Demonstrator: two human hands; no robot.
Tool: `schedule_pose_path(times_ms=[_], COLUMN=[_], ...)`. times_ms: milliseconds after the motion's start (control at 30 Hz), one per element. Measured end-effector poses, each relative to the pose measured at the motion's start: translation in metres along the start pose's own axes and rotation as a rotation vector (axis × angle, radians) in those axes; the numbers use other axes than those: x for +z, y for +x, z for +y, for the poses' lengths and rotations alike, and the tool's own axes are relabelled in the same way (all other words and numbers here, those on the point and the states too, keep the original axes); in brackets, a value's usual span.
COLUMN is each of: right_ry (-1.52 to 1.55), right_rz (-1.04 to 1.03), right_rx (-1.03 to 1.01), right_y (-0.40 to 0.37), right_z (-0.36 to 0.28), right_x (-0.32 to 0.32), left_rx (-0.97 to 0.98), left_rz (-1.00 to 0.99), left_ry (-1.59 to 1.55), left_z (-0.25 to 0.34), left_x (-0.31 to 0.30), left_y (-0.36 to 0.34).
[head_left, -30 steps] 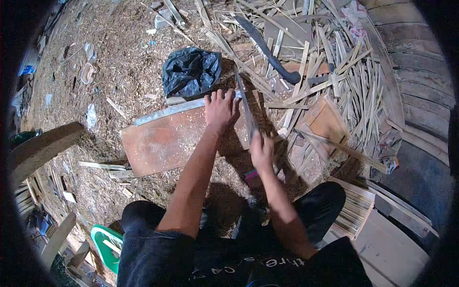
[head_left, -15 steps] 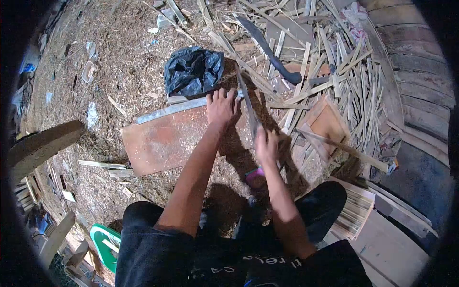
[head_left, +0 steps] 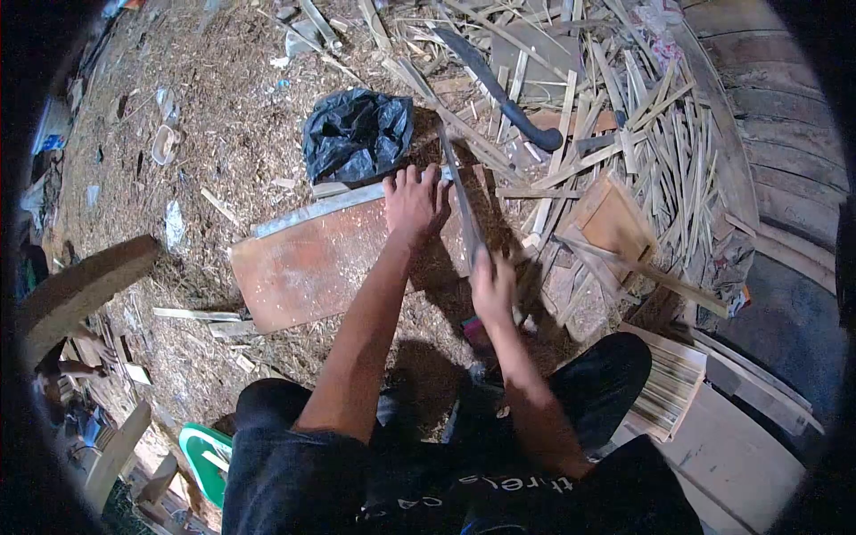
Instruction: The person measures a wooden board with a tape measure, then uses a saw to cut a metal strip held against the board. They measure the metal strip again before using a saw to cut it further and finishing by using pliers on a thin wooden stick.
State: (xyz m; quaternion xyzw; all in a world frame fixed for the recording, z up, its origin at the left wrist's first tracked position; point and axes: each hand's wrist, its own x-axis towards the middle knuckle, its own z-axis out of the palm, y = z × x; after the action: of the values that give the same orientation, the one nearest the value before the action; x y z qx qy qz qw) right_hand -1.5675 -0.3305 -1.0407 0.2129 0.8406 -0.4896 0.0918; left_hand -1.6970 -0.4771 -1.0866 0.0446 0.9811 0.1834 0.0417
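My left hand (head_left: 415, 207) presses down on a pale grey wooden strip (head_left: 312, 212), fingers bent over it. That strip lies along the far edge of a flat reddish-brown board (head_left: 303, 266) on the ground. My right hand (head_left: 492, 287) is closed around the near end of a handsaw, slightly blurred; its handle is hidden in the fist. The saw blade (head_left: 462, 198) points away from me and crosses the strip's right end, just right of my left fingers. A crumpled black plastic bag (head_left: 357, 135) sits just beyond the strip.
Wood shavings cover the ground. A machete (head_left: 499, 94) with a dark handle and many thin wood strips (head_left: 682, 169) lie at the far right. A small wooden box (head_left: 615, 218) is nearer. Someone else's hand (head_left: 94, 352) shows at the left, near a curved plank (head_left: 85, 281).
My right hand and the saw have shifted slightly left and toward me. My left hand stays on the strip. Another person's arm and hand have come into view at the left.
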Motion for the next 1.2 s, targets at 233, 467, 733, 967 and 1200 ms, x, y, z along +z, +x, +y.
schedule_pose_path(times_ms=[233,467,733,967,1200], right_ry=[-0.047,0.084,0.177,0.152,0.065], right_rz=[0.022,-0.037,-0.004,0.018,0.078], right_rx=[0.021,0.125,0.098,0.061,-0.047], right_y=[0.052,0.004,-0.011,0.034,0.030], right_z=[-0.023,0.006,0.015,0.004,0.001], right_x=[0.015,-0.002,-0.009,0.017,0.016], left_rx=[-0.033,-0.005,-0.024,-0.023,-0.042], left_rz=[-0.030,-0.004,-0.051,-0.067,-0.068], left_ry=[-0.040,0.016,-0.032,-0.030,-0.064], left_z=[0.003,0.000,-0.002,0.001,0.002], left_x=[-0.005,0.000,-0.002,-0.007,-0.009], left_y=[-0.003,-0.002,0.002,0.003,0.004])
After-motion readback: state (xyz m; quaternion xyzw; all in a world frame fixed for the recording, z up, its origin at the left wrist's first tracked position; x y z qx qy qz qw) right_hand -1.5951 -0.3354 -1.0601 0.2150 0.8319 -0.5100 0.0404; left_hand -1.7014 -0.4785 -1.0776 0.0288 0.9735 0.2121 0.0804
